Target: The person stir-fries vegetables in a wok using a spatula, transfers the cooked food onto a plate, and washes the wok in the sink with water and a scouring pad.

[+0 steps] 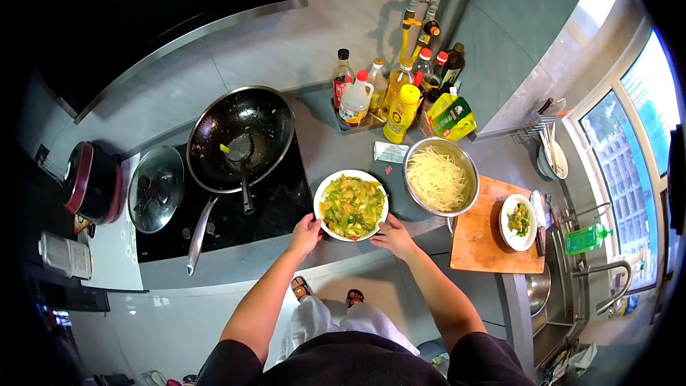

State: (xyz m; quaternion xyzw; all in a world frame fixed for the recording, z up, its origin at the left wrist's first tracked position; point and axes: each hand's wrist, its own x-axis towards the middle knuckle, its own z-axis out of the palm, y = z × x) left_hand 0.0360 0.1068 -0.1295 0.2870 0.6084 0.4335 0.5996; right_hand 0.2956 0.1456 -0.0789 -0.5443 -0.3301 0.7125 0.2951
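A white plate [325,229] full of a cooked green and yellow dish [351,206] is at the counter's front edge. My left hand [306,234] grips its lower left rim, and my right hand [394,236] grips the lower right rim. The fingertips under the rim are partly hidden. To the left, a black wok [214,118] sits on the cooktop with a dark spatula [244,164] resting inside it. Just right of the plate stands a steel pan [471,204] of pale shredded strips [438,179].
A glass lid [156,189] lies left of the wok, whose long handle [200,236] juts toward me. Several bottles [404,111] crowd the back wall. On the right, a cutting board [475,243] bears a small bowl [516,242] and a knife [540,241], beside the sink [557,314].
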